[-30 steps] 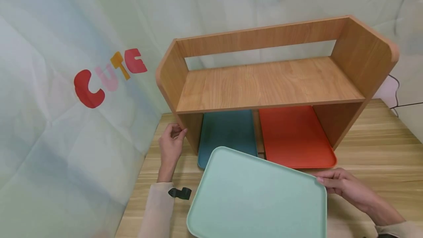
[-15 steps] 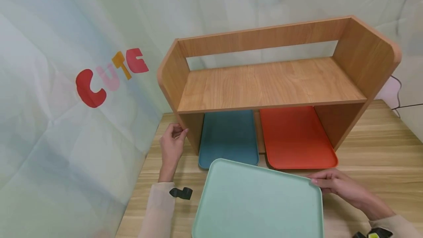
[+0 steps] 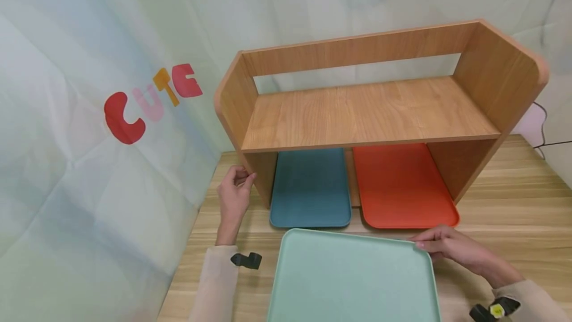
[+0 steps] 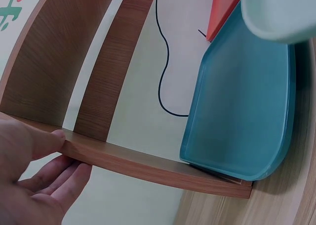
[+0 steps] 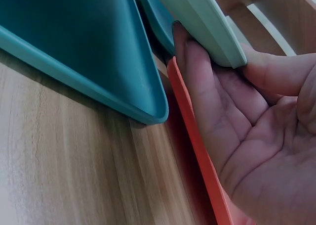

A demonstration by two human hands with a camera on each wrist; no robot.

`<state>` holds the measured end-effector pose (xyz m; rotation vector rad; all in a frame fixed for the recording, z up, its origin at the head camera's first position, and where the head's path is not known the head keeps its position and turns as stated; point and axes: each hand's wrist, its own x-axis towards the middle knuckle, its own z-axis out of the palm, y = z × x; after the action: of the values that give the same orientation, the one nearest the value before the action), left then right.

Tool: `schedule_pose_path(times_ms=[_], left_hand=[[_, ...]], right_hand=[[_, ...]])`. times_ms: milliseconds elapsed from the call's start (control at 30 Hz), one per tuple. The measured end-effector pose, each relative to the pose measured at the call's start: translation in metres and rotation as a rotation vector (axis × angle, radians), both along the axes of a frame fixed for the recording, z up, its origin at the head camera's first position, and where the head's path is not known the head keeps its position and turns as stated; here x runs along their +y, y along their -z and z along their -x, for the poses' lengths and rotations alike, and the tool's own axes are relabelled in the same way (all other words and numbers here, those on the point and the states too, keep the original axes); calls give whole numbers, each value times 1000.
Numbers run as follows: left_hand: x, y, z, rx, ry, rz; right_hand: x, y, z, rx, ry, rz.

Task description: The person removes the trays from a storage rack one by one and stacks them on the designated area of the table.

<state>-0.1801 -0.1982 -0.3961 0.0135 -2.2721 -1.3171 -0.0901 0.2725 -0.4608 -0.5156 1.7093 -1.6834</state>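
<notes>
My left hand [image 3: 234, 195] pinches the front edge of the left side panel of a wooden desktop shelf [image 3: 371, 116]; the left wrist view has the thumb on one face of the panel [image 4: 133, 160] and fingers on the other. With thumb and fingers, my right hand [image 3: 460, 252] grips the far right corner of a mint green tray [image 3: 353, 280], whose near end is cut off by the frame. Under the shelf lie a blue tray [image 3: 310, 190] and, to its right, an orange-red tray [image 3: 404, 190], both jutting out in front.
In the right wrist view, another teal tray [image 5: 79, 52] lies low beside the mint one, over the wood-grain table [image 3: 514, 183]. A fabric backdrop [image 3: 53, 202] with coloured letters hangs left and behind. A dark cord [image 4: 167, 62] shows past the blue tray.
My right hand has drawn the mint tray's far edge toward me and levelled it in the view, uncovering the blue tray's front edge. The left hand keeps its hold on the panel.
</notes>
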Motion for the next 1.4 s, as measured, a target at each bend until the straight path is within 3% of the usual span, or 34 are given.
schedule_pose_path(times_ms=[233,667,867,1000,1200,1400], left_hand=[[2,-1,0,-19,-10,0],[1,-2,0,-22,-10,-3],[1,-2,0,-31,-6,-15],[1,-1,1,-25,-2,-20],[1,-1,0,-27,-1,-17],[1,-1,-1,-24,-11,0]], right_hand=[[-1,4,6,-25,-34,-24],[-1,15,13,-56,-12,-43],[0,23,12,-105,56,-61],[-2,28,8,-95,155,-104],[-16,26,-3,22,349,-243],[-32,22,-12,322,511,-476]])
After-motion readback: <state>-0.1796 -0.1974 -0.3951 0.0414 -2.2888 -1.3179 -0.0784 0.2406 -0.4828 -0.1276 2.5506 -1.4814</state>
